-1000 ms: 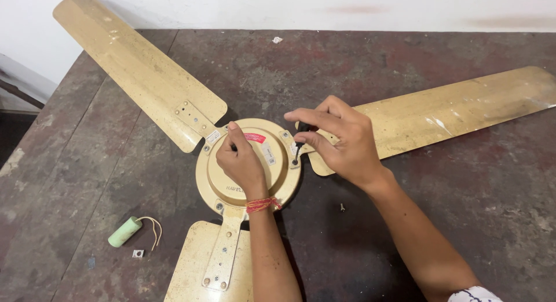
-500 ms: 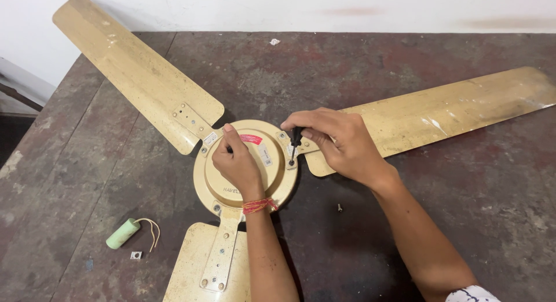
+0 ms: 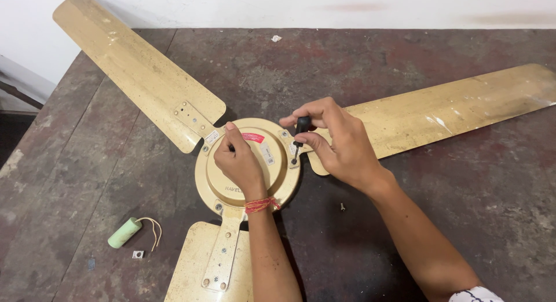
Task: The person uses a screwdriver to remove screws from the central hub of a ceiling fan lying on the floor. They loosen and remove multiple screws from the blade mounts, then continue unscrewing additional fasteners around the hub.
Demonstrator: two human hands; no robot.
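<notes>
Your right hand [image 3: 341, 143] pinches a small black screwdriver [image 3: 300, 134] upright on the fan motor housing [image 3: 246, 169] at mid-worktop [image 3: 452, 209] — your left hand [image 3: 238, 162] lies closed on the housing's top, steadying it.

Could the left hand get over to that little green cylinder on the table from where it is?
Probably yes. The left hand rests on the fan's motor housing, and the green cylinder lies on the table beyond the housing's edge, with only bare tabletop between them.
</notes>
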